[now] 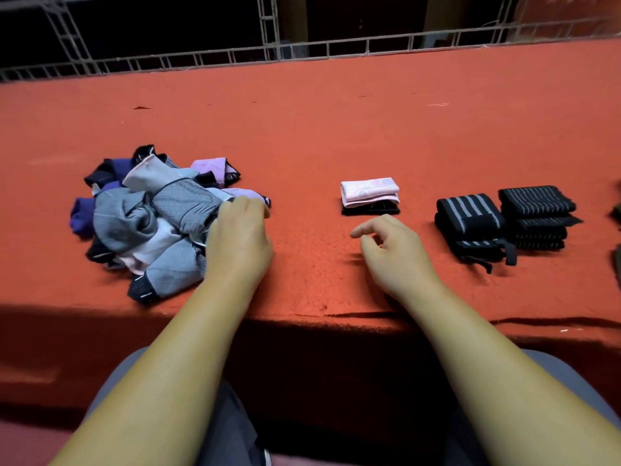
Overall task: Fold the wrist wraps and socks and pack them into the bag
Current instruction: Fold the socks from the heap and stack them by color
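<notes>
Red cloth (336, 129) covers the work table, and a grey metal truss (302, 50) runs along its far edge against a dark background.

Head view. Reference landmark: the folded pink sock (369, 191), stacked on a folded black piece at mid-table.

1. Left of the landmark, well apart: the sock pile (151, 216), unfolded, with grey, purple and pink pieces tangled together.
2. Right of the landmark: the wrist wraps (470, 223), black with grey stripes, folded in two stacks just beside each other.
3. The bag: not identifiable. Dark shapes at the frame edge far right of the landmark are too cropped to name.

Step in hand, as I judge it: wraps done, sock folding started, packing not begun. Next move: draw one sock clear of the pile without dragging its neighbours, lay it flat on the bare cloth nearer me than the landmark, fold it, add it to the landmark stack.

Hands:
- My left hand (238, 237) lies on the pile's edge nearest the landmark, fingers bent down onto a grey sock. Contact is certain; whether it pinches I cannot tell, as the fingertips are hidden.
- My right hand (393, 250) sits just in front of the landmark, fingers loosely curled, index pointing left, holding nothing
</notes>
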